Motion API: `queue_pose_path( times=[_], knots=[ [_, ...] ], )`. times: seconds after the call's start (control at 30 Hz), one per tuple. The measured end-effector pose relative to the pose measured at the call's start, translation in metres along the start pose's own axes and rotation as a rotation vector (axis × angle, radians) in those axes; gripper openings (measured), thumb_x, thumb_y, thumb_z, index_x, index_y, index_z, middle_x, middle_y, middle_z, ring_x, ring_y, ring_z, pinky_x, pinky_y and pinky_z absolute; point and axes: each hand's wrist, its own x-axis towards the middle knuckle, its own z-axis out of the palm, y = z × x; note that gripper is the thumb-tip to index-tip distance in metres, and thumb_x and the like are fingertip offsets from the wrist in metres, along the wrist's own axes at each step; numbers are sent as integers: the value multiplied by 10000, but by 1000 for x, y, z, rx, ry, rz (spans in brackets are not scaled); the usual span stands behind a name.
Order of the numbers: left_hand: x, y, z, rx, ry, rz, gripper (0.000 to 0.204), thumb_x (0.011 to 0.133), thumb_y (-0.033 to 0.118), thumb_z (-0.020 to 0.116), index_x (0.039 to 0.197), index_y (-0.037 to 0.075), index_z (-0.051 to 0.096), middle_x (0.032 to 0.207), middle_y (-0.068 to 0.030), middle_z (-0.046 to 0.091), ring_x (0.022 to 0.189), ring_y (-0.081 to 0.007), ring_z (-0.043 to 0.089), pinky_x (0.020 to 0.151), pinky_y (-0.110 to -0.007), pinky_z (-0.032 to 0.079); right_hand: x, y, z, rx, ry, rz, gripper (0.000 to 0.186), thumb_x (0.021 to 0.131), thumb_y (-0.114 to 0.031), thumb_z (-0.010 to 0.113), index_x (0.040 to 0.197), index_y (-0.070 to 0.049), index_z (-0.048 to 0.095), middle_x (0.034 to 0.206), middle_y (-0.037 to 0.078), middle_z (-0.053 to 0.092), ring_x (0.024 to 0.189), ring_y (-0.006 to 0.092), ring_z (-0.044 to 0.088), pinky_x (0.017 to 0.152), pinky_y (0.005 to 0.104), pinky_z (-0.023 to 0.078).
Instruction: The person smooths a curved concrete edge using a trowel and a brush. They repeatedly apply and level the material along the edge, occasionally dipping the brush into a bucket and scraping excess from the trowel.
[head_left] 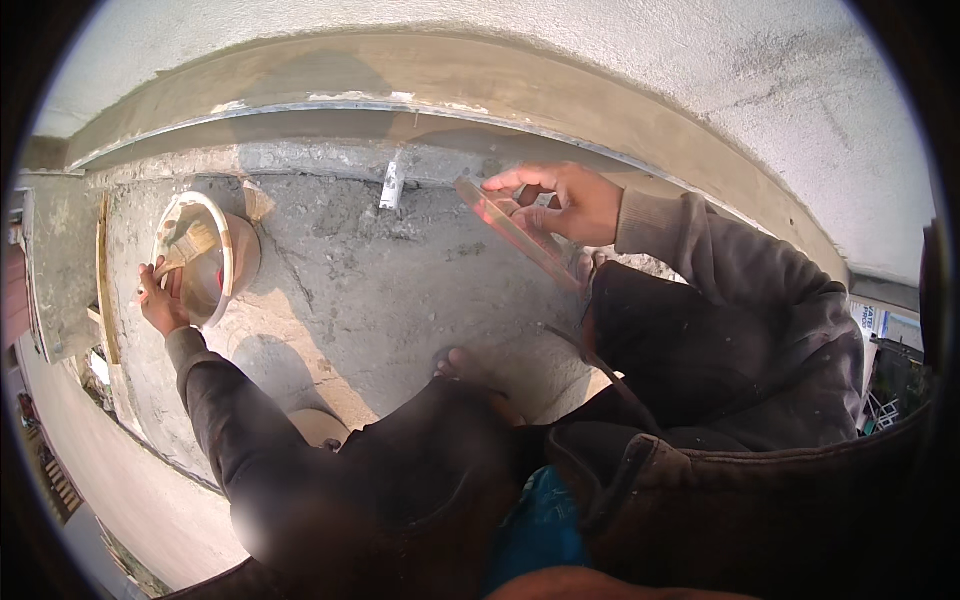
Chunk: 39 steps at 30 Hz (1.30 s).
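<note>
Flat, pale-bristled brush (193,243) at mouth of round, white-rimmed, pinkish bucket (246,257); left hand (164,303): grip clamped on brush. Right hand (578,205): grip clamped on thin reddish-brown board (522,242), right of bucket.

The left hand (163,302) and right hand (585,205) are bare below long, dark grey-brown sleeves (745,265), the right one ending in a lighter, snug brown cuff (640,222). The trousers (690,340) are near-black, with bare toes (458,363) showing beyond. Nearest the camera, a dark brown garment (760,520) with a seamed edge lies next to bright blue cloth (545,525).
</note>
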Motion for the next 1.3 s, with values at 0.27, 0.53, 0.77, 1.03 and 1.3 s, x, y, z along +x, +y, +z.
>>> queue_pose_path(
  times=[0.27,0.53,0.77,1.03,1.3],
  knots=[
    [-167,25,58,-820,-586,-354,331,1066,318,523,1249,42,510,1321,-112,607,1183,-214,646,946,-375,639,74,-8,99,984,-19,63,454,962,-136,688,1348,-22,476,1337,120,579,1199,226,634,996,380,598],
    [-273,-13,168,-672,-691,-568,328,1077,315,523,1263,45,517,1263,-168,629,957,-250,740,843,-368,667,-6,-13,12,760,255,-15,441,998,-174,665,1382,-50,487,1259,66,634,1123,188,648,948,368,573],
    [-275,-35,164,-567,-624,-588,329,1082,304,518,1270,35,500,1287,-197,614,979,-259,740,882,-395,649,-129,-4,-118,-641,509,160,329,990,-186,601,1304,-88,615,1204,143,662,1107,303,665,953,411,546],
    [-287,30,207,-329,-883,-335,352,1083,291,511,1286,3,502,1246,-220,616,965,-261,744,847,-373,662,46,28,-51,-1109,560,77,314,924,-335,680,1237,-321,688,1228,-28,635,1239,153,571,941,425,502],
    [-298,102,198,-55,-823,-188,371,1073,285,533,1305,-5,519,1197,-225,649,949,-265,749,826,-374,667,-296,172,-140,-1210,590,285,478,879,-141,711,1307,-343,643,1280,-142,654,1166,157,630,934,381,557]
  ],
)
